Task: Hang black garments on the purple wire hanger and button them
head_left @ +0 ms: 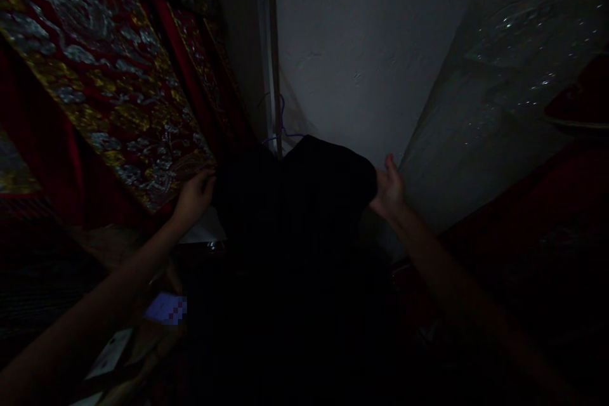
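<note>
A black garment [295, 216] hangs in front of me on a purple hanger [281, 130], very dark and hard to read. My left hand [195, 195] is closed on the garment's left shoulder edge, beside red cloth with gold and silver embroidery [104, 76]. My right hand [390, 189] grips the right shoulder edge, thumb up, fingers hidden behind the black cloth.
A white wall [361, 44] and a pale vertical rail [270, 51] stand behind the garment. A clear plastic cover with sparkles [504, 89] hangs at the right, with dark red fabric [547, 235] below it. Papers and tags [111, 352] lie at the lower left.
</note>
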Demonstrator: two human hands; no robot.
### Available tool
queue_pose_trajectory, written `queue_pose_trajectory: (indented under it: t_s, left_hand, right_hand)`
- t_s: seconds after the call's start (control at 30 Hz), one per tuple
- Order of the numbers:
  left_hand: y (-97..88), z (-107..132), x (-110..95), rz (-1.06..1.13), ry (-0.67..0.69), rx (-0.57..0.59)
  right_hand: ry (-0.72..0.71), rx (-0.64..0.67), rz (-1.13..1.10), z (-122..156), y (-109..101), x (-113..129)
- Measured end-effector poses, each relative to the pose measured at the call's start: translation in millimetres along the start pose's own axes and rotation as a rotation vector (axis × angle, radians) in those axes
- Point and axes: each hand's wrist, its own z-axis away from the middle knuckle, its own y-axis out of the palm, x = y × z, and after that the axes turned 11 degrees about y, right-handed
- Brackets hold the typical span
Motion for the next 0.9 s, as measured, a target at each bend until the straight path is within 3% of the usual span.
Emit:
queue_pose_trajectory:
  t_s: [0.1,0.27,0.37,0.43,0.47,0.5,0.63,0.67,0.73,0.77,0.83,0.9]
  left_hand:
    - [0.8,-7.8,-13.2,0.001,0.01,-0.095]
    - [-7.6,-38.5,-57.7,-0.076,0.19,-0.243]
    - [-19.2,-46.8,-97.8,0.048,0.224,-0.174]
    - [-28.3,-45.9,-128.3,0.241,0.164,-0.045]
    - [-33.1,-43.8,-143.4,0.322,0.121,0.018]
    - [-38.1,-40.6,-157.2,0.379,0.077,0.08]
    - [-57.7,-16.9,-187.6,0.617,-0.136,0.334]
    - [-62.4,-8.9,-187.6,0.706,-0.207,0.411]
    - [-72.4,6.7,-181.4,0.838,-0.347,0.585]
    - [-78.1,13.3,-176.8,0.861,-0.402,0.684]
    - [-90.5,21.7,-167.9,0.815,-0.455,0.848]
    - [-102.7,22.2,-160.7,0.672,-0.383,0.818]
  right_hand:
    - [0.039,-0.036,-0.07,-1.1,-6.6,11.2]
    - [-0.017,-0.208,-0.242,1.5,-5.3,44.3]
    - [-0.005,-0.359,-0.333,29.0,7.5,57.3]
    - [-0.07,-0.443,-0.268,61.2,22.4,60.4]
    - [-0.137,-0.408,-0.164,79.3,31.1,60.9]
    - [-0.205,-0.259,-0.026,97.3,40.2,61.1]
    - [-0.522,0.691,0.405,143.9,70.1,62.2]
    - [-0.592,0.828,0.431,145.4,73.6,62.6]
    - [-0.658,0.921,0.413,135.5,74.7,62.1]
    - [-0.655,0.876,0.393,125.2,72.6,60.3]
    - [-0.611,0.613,0.361,97.8,65.9,52.0]
    - [-0.546,0.293,0.325,68.2,59.6,37.4]
